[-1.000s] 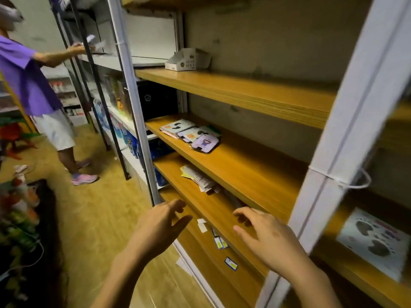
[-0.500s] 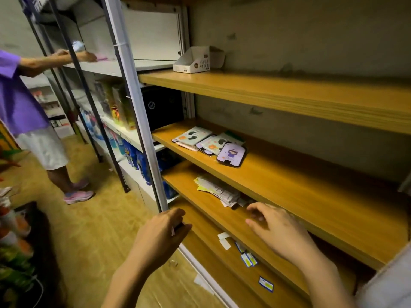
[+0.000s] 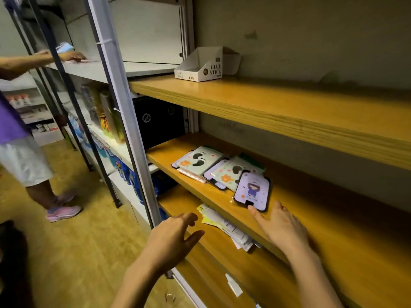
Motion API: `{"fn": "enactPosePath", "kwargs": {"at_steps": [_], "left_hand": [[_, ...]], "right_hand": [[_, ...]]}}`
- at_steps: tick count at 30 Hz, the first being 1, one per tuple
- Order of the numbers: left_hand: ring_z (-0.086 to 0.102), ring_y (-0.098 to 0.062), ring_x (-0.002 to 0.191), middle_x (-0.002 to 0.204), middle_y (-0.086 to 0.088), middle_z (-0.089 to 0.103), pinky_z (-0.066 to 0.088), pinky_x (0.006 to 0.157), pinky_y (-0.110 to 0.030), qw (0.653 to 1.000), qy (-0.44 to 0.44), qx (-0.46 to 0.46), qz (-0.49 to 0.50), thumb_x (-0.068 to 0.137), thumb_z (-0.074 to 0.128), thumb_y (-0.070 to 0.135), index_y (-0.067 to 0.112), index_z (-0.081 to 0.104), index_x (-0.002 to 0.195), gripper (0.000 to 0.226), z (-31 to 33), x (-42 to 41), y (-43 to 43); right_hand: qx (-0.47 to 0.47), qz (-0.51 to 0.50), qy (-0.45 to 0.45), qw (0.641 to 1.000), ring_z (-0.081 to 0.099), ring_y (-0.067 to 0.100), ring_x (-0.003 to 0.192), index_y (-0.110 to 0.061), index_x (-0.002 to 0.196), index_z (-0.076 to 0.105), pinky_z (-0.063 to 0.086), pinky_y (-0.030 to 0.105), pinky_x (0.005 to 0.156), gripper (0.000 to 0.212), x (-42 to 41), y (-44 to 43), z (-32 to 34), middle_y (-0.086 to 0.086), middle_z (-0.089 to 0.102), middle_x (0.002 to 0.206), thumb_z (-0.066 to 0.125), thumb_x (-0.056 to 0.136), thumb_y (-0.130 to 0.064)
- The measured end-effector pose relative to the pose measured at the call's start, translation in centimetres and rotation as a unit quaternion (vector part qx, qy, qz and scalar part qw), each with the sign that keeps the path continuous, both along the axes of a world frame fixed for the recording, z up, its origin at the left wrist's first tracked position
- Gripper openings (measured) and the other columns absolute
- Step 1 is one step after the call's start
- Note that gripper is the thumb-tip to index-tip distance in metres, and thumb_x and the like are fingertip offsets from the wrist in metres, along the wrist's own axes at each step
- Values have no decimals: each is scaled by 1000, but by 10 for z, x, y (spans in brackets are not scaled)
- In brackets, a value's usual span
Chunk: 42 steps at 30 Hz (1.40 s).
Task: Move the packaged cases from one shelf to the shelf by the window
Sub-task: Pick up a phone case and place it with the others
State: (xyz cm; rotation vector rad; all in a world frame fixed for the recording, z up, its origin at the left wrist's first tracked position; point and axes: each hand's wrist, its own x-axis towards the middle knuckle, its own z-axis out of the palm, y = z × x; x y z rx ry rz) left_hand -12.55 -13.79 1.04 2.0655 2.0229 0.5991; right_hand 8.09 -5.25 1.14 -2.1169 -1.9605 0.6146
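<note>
The right hand (image 3: pixel 282 227) has left the lower shelf (image 3: pixel 255 276) and come up onto the middle shelf (image 3: pixel 344 230). Its fingers are now spread out, and the forefinger comes just to the near edge of the purple phone case (image 3: pixel 252 191). The left hand (image 3: pixel 171 238) has risen a little and opened, with its fingers apart, near the stack of papers (image 3: pixel 224 225). At the far rack, the other person's hand (image 3: pixel 71 56) now lies down on the grey shelf (image 3: pixel 100 71).

Several packaged cases (image 3: pixel 224 174) lie flat in a loose, overlapping cluster on the middle wooden shelf (image 3: pixel 322 210), near its front edge. The nearest, a lilac case (image 3: pixel 252 191) with a black rim and a cartoon figure, overlaps the pale green cases (image 3: pixel 198 162) — these are printed with black footprints and orange flowers.
</note>
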Motion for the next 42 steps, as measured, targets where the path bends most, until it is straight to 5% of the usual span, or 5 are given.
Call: {"fn": "enactPosePath", "kwargs": {"at_steps": [10,15,24,31,42], "left_hand": [[55,0,98,114,15,60,51,80,-24,997,-56,0,-54,86,48,48,32,50,119,36,-5,-23,83],[56,-2,95,112,14,61,51,81,-28,993,-67,6,-98,87,48,47,31,52,116,33,-2,-24,126],[52,-18,109,116,-2,61,44,80,-29,993,-63,18,-103,83,54,50,21,51,117,44,4,-2,198],[14,-35,140,153,-21,14,18,113,-42,986,118,-88,-75,52,35,92,4,3,144,132,-15,36,227],[25,-36,135,146,-23,23,27,110,-41,980,142,-90,-108,48,69,73,-1,5,140,134,-7,25,255]], "right_hand": [[-18,-72,-88,993,31,35,132,-6,146,-6,43,31,89,127,-47,87,-12,18,24,149,45,60,-85],[-10,-110,4,994,37,33,129,-13,146,-9,42,35,95,135,-51,100,-20,18,28,144,68,53,-73],[96,-252,196,943,58,34,106,-4,119,53,49,36,86,51,-8,91,-20,16,62,117,65,82,-37],[128,-333,249,900,66,24,93,-18,133,37,58,44,75,52,4,59,-23,9,64,115,59,87,-28],[197,-374,258,869,64,21,78,-14,135,36,59,46,67,51,-6,20,-18,0,59,89,56,88,-17]]}}
